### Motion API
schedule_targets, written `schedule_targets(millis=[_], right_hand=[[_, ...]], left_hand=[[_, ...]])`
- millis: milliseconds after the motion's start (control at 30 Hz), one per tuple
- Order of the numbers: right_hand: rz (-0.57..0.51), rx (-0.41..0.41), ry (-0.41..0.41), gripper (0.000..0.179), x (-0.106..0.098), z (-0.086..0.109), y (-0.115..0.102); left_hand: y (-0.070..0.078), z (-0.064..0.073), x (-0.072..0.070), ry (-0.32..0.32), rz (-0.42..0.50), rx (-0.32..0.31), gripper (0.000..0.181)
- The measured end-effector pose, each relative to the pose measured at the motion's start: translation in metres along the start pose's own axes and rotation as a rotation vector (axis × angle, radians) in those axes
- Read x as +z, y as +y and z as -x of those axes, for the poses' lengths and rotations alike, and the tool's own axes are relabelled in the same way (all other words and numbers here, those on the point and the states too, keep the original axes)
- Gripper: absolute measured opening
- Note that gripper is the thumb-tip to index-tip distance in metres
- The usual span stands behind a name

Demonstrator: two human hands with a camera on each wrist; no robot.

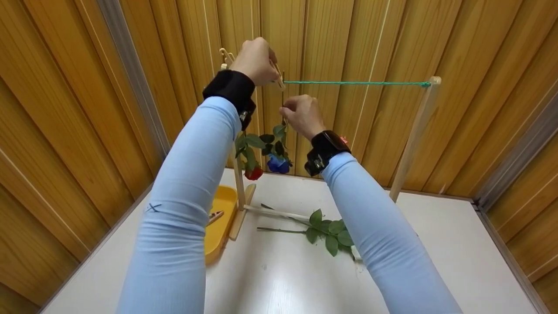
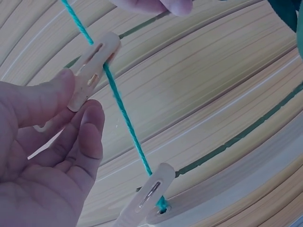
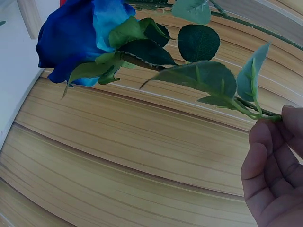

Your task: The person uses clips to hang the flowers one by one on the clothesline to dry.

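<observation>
I'm watching left hand (image 1: 255, 61) pinching clothespin (image 2: 85, 85), right hand (image 1: 305, 114) pinching blue rose's stem (image 3: 267, 112); any loose bite risking drop.

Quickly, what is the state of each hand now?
Left hand: closed, holding a pale wooden clothespin.
Right hand: closed, holding a green-leaved blue rose by its stem.

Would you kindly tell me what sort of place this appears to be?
Probably a small indoor work booth: wood-look panels rise on three visible sides of a white tabletop, where a wooden frame strung with green cord stands.
</observation>
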State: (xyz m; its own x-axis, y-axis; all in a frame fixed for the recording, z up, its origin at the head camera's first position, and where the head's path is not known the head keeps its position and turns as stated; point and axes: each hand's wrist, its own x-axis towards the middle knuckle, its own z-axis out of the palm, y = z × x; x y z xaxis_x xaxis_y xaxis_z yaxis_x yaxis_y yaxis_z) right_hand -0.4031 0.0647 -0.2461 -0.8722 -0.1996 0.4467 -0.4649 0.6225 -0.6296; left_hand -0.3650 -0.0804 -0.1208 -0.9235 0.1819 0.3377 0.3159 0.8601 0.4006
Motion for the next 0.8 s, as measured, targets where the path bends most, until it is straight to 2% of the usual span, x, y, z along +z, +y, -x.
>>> schedule_targets(millis=[267, 400, 500, 633, 800], right_hand=[[-0.012, -0.005, -0.077, 0.019, -0.008, 0.006, 0.005], [0.006, -0.032, -0.1, 0.02, -0.016, 0.012, 0.012], [0.012, -0.055, -0.104, 0.021, -0.024, 0.021, 0.02], [0.019, -0.059, -0.121, 0.02, -0.036, 0.037, 0.035], [0.027, -0.07, -0.136, 0.018, -0.046, 0.067, 0.057]], left_hand=[[-0.005, 0.007, 0.002, -0.022, 0.004, 0.038, 0.044], [-0.014, 0.012, 0.003, 0.028, 0.026, 0.087, 0.013], [-0.022, 0.02, 0.002, 0.069, 0.059, 0.117, 0.013], [-0.036, 0.035, -0.002, 0.095, 0.124, 0.135, 0.043], [-0.057, 0.054, 0.004, 0.141, 0.18, 0.161, 0.044]])
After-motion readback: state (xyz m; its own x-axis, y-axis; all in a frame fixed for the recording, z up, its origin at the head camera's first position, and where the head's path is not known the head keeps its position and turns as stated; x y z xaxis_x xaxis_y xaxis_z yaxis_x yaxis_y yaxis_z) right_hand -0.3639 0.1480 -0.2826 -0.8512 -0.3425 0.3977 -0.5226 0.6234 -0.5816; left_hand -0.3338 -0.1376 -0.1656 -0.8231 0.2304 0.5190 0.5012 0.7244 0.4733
